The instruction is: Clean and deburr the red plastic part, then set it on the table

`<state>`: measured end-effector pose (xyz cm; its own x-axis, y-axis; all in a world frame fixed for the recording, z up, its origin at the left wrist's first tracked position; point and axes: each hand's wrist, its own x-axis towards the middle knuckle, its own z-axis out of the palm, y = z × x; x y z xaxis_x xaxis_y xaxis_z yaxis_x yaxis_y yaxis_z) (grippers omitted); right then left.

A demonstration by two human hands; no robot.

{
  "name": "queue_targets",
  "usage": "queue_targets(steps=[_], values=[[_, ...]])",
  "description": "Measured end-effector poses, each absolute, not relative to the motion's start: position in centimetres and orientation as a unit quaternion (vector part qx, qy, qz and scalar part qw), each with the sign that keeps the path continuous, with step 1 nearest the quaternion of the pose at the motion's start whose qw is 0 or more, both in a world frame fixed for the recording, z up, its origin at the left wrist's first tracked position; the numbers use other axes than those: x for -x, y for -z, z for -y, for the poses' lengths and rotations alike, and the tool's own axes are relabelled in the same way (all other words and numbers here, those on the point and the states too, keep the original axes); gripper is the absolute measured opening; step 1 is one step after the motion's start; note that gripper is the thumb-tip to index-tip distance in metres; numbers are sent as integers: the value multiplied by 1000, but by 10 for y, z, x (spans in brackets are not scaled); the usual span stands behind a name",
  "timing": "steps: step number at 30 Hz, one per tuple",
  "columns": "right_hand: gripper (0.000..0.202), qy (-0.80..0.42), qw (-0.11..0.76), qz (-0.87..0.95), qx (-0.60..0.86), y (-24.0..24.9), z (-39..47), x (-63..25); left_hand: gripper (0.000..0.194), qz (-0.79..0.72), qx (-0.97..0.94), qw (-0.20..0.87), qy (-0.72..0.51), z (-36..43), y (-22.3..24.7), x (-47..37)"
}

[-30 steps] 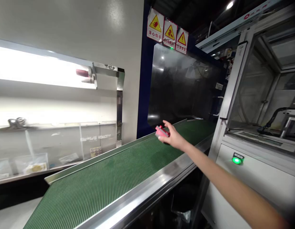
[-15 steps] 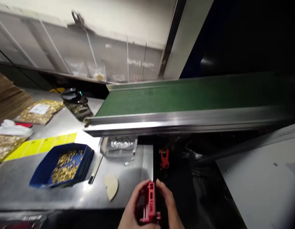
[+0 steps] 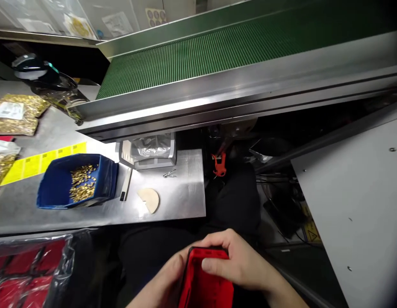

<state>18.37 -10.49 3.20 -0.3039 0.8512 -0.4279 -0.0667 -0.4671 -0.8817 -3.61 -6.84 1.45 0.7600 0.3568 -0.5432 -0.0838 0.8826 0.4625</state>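
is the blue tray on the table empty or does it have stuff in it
Not empty: the blue tray holds a loose pile of small gold-coloured parts.

I am sitting at a steel table [image 3: 172, 205] that is gleaming under overhead light. A green ribbed conveyor belt [image 3: 217, 47] is slanting across above it, and a white machine panel [image 3: 355, 188] is standing at my right.

A single head-worn view looks steeply down and forward from close above the person's lap. The hands sit at the bottom edge, very near the lens. The desk [image 3: 172, 201] spreads to the left, its right edge near mid-frame, and the green conveyor belt [image 3: 217, 47] crosses the top, farther off.
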Motion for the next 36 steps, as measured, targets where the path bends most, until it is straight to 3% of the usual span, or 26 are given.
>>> queue_targets(steps=[2,4,6,8,12,19,24,26,32,36], values=[[46,-677,324,440,492,-31,109,-178,62,-274,-159,944,-88,77,-18,30],[51,-613,380,452,525,-27,112,-173,60,-250,-140,953,-93,85,-21,23],[44,-555,441,425,563,-23,114,-169,65,-239,-124,959,-91,89,-23,19],[40,-572,459,382,563,-19,115,-166,65,-246,-113,960,-73,90,-23,18],[42,-665,455,318,499,-15,112,-158,53,-318,-66,943,-68,91,-18,25],[42,-656,453,329,506,-11,107,-156,42,-327,-47,941,-75,89,-12,26],[53,-547,479,300,617,0,111,-155,67,-281,-31,953,-112,89,-8,25],[53,-528,486,289,634,3,112,-153,67,-275,-23,954,-120,89,-7,26],[43,-655,468,264,531,4,110,-144,31,-288,-20,948,-132,88,-7,30],[50,-544,474,309,619,8,114,-144,47,-272,-17,955,-121,87,-6,33]])
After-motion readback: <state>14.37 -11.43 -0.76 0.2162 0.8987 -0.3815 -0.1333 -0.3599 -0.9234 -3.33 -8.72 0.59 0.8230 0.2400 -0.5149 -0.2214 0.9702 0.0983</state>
